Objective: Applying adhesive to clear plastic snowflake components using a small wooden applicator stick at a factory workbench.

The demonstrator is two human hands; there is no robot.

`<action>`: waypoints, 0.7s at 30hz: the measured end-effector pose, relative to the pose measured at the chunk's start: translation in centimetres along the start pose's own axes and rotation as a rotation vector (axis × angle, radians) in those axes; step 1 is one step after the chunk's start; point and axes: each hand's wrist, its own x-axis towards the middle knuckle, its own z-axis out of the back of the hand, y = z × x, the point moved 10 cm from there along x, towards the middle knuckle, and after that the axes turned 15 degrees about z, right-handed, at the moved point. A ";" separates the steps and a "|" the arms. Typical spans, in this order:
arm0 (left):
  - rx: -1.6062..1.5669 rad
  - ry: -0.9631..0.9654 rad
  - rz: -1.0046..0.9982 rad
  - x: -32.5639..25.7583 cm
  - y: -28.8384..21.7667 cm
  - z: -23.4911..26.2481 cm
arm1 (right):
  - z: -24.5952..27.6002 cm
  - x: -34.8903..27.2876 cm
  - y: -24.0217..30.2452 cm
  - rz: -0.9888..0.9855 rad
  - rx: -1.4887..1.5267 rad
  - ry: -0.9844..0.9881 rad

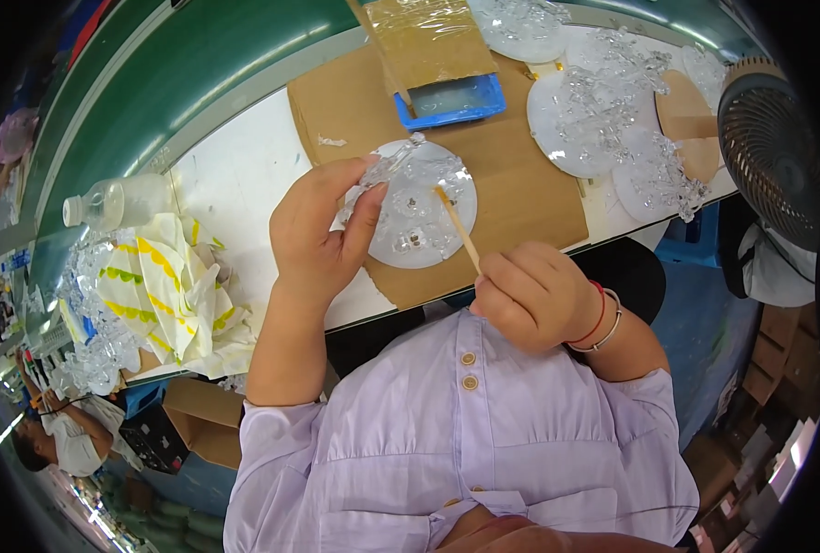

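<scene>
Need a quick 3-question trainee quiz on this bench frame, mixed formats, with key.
1. True or false: the right hand grips a thin wooden stick.
2. The left hand pinches: A) a clear plastic ornament piece B) a blue tray C) a bottle.
3. Fill in: the round white disc lies on a brown ____ sheet.

Key: 1 true; 2 A; 3 cardboard.

Clear plastic piece (393,166) in left hand (322,230), wooden stick (458,229) in right hand (531,297).
</scene>
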 end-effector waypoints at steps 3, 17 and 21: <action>-0.031 -0.011 -0.022 -0.1 0.2 0.0 | -0.2 1.4 -0.5 -0.021 0.032 0.074; -0.061 -0.125 -0.075 -0.5 0.7 0.2 | -0.3 1.1 -4.7 -0.244 0.442 0.066; -0.081 -0.119 -0.071 -0.5 1.0 0.1 | -1.0 1.3 -5.1 -0.254 0.493 0.029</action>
